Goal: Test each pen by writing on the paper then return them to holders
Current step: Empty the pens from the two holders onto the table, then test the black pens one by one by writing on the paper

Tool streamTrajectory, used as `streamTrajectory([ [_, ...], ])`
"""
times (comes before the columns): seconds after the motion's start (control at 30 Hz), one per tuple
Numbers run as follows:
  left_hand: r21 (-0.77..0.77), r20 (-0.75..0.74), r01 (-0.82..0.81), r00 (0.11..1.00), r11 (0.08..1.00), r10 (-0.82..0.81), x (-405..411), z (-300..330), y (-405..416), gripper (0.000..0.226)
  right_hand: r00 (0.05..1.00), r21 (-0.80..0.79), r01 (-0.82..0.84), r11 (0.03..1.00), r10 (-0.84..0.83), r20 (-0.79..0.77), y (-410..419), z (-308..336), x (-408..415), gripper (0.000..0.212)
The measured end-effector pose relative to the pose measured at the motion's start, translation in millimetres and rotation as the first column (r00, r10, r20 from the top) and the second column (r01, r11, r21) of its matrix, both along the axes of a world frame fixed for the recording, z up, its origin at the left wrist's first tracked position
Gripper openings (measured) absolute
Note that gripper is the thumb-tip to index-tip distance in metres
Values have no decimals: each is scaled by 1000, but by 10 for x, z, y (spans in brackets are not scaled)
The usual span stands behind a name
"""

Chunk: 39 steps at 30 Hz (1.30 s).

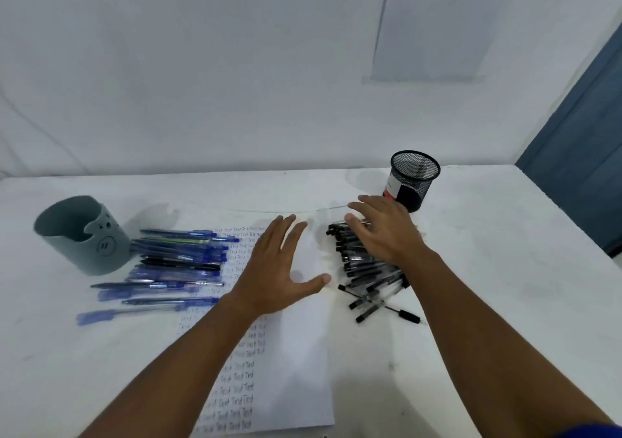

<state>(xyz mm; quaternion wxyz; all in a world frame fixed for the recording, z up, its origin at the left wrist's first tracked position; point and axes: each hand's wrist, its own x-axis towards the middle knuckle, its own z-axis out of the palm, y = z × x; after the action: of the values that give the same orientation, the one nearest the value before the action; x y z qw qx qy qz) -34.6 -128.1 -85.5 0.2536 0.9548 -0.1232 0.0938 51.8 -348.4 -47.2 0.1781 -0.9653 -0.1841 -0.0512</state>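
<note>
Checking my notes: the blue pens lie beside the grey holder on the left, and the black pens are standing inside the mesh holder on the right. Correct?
Not quite. In the head view the black pens lie piled on the table under the right hand, not inside the mesh holder. The blue pens do lie beside the grey holder.

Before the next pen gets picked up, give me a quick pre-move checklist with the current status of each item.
1. Left hand free, spread above the paper: ok.
2. Right hand over the black pens, fingers straight: ok; contact: cannot tell.
3. Mesh holder upright behind that pile: ok.
4. Grey holder upright beside the blue pens: ok.
5. Blank paper left for writing: ok.
</note>
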Motion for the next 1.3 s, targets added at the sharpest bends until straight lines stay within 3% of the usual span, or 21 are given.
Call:
streamTrajectory([
  [0.17,220,87,-128,990,967,111,-125,-96,360,70,1000,-12,3,1000,-3,0,231,39,-44,62],
  [0.27,332,108,-200,979,922,174,-198,-176,527,59,1000,-9,-6,1000,7,24,349,44,-58,57],
  [0.8,398,34,-306,947,865,320,-275,-181,1027,59,991,74,-125,989,121,58,812,-94,-133,32],
  [1.0,424,-73,-235,954,875,292,-141,-105,918,82,980,-101,-189,977,195,47,1075,-238,-212,35],
  [1.3,408,-4,-333,930,850,366,-147,-160,1098,64,975,-359,-218,907,221,-34,1207,-339,-293,67],
])
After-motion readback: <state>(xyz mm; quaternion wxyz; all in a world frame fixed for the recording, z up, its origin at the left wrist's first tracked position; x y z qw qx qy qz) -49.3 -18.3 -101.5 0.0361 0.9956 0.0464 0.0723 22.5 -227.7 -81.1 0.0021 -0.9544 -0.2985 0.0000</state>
